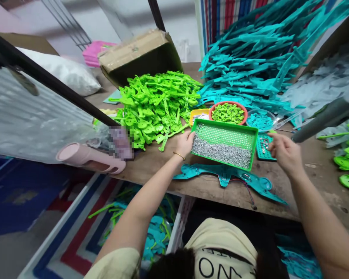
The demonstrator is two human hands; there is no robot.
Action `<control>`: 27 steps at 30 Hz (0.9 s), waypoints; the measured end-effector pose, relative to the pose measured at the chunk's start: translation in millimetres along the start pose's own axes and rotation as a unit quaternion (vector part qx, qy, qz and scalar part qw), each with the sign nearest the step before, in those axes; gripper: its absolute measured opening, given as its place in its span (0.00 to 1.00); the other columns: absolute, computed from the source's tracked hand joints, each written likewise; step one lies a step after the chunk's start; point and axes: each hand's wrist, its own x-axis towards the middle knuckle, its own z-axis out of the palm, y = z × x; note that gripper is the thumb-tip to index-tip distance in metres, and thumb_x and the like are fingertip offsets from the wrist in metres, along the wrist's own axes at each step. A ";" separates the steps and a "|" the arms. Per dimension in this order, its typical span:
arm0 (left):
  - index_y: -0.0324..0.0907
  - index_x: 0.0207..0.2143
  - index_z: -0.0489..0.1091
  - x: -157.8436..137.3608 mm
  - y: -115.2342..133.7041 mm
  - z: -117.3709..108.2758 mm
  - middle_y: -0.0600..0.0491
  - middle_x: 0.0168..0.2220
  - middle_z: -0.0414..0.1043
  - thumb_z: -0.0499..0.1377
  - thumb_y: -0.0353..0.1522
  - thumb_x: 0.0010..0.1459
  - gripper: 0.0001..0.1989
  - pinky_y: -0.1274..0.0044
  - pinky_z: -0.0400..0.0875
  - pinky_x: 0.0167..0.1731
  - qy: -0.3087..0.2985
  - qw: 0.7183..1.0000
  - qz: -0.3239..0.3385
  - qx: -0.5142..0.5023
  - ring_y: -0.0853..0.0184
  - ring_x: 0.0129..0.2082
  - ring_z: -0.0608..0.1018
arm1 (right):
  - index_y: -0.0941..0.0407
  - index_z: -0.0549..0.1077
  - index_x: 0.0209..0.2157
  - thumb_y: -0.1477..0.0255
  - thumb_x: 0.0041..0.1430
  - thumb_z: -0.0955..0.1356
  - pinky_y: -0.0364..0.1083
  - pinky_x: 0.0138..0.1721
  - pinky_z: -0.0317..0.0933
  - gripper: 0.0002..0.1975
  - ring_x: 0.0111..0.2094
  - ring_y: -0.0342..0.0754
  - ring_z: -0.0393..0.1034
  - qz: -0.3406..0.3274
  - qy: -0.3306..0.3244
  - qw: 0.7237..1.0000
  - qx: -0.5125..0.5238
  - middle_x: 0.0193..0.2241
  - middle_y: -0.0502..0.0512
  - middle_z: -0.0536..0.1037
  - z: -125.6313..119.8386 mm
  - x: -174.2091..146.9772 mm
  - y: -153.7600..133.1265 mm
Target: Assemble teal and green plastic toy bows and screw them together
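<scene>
My left hand [185, 144] grips the left rim of a green perforated tray [225, 131], which tilts toward me. A heap of small silver screws [221, 150] lies along its lower side. My right hand [285, 152] is closed, fingers curled, just right of a small teal tray [261, 144] with small metal parts in it. Whether anything is between those fingers is hidden. In front of the green tray, a long turquoise plastic shell [225, 173] lies on the table, with thin wires and a small connector [253, 207] at its right.
Behind the tray stand a red bowl of green parts [211, 115], a yellow tray [195, 112] and a clear bowl of blue pieces [261, 120]. Piles of green [157, 104] and turquoise parts [244, 66] rise beyond. A pink cylinder [88, 158] lies left; a dark pole [61, 85] crosses there.
</scene>
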 end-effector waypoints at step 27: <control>0.41 0.27 0.74 -31.4 46.9 23.4 0.49 0.28 0.77 0.51 0.38 0.65 0.18 0.75 0.57 0.29 -0.055 0.998 -0.029 0.016 0.66 0.28 0.74 | 0.61 0.70 0.55 0.62 0.67 0.59 0.60 0.60 0.60 0.23 0.60 0.57 0.64 -0.372 -0.363 0.814 -0.258 0.57 0.67 0.70 123.2 16.7 -52.7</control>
